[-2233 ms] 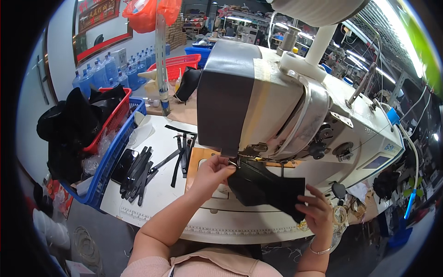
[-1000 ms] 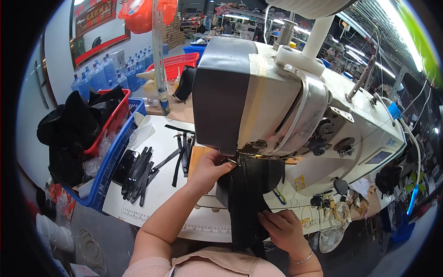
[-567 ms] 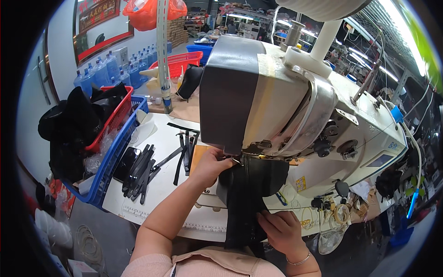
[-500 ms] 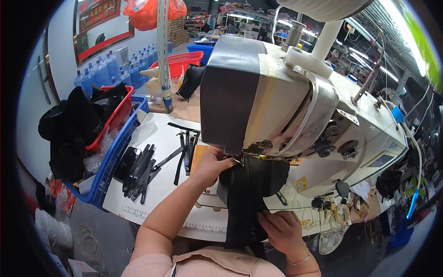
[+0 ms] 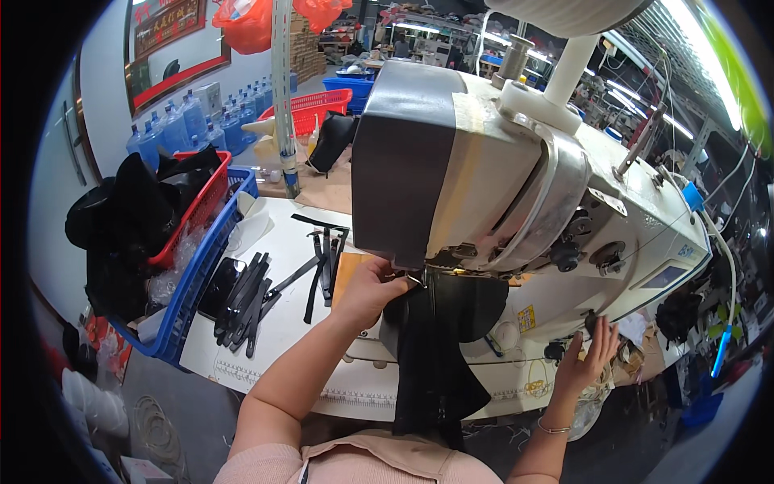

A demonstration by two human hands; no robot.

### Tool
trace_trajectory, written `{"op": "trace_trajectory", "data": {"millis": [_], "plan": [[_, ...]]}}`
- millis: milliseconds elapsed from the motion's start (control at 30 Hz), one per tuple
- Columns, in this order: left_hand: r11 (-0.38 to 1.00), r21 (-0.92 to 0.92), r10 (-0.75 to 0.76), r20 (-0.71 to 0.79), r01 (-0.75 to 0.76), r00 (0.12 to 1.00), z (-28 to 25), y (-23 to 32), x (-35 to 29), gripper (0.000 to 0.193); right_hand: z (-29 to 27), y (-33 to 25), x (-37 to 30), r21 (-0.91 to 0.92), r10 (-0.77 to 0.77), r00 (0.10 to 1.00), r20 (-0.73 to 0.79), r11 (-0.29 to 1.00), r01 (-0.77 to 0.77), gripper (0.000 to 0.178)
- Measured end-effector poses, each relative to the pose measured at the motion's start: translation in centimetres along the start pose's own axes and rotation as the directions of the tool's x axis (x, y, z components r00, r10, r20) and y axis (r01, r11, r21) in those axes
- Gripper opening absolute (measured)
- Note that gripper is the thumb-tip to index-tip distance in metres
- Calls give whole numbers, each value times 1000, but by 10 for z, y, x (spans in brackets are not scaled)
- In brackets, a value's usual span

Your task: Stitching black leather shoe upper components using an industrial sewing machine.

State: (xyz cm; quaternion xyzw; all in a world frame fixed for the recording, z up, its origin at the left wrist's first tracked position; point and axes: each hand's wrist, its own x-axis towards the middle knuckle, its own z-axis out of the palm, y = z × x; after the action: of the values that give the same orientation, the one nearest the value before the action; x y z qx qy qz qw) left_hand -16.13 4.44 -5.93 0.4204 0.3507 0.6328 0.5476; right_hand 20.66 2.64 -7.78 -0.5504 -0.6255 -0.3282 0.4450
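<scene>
Pressing down at the centre of the frame, the left hand [image 5: 372, 288] pinches the top edge of the black fabric piece [image 5: 435, 355] under the head of the sewing machine [image 5: 516, 185]. That fabric hangs over the front edge of the white desk [image 5: 266, 339] toward the lower middle. Lower right, the right hand [image 5: 588, 363] is spread open, fingers apart, holding nothing, beside the machine's base; black strips [image 5: 258, 290] lie left of centre.
</scene>
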Motion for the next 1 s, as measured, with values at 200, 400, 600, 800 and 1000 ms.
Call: {"op": "trace_trajectory", "data": {"millis": [200, 400, 600, 800, 1000], "plan": [[998, 1, -62, 1, 62, 998, -1, 1, 3, 22, -46, -87, -7, 830, -383, 863, 330, 553, -72, 75], [968, 216, -110, -81, 125, 991, -2, 18, 22, 16, -48, -117, -3, 751, -458, 774, 438, 660, -35, 59], [916, 343, -233, 31, 209, 972, 6, 40, 27, 18, -48, -110, 15, 660, -320, 811, 490, 744, -105, 48], [928, 165, -353, 109, 333, 929, 3, 31, 6, 18, 19, -57, 46, 718, -183, 835, 519, 623, -309, 28], [986, 6, -167, 56, 167, 984, 7, 11, -10, 14, 50, -48, 55, 796, -215, 823, 525, 465, -386, 23]]}}
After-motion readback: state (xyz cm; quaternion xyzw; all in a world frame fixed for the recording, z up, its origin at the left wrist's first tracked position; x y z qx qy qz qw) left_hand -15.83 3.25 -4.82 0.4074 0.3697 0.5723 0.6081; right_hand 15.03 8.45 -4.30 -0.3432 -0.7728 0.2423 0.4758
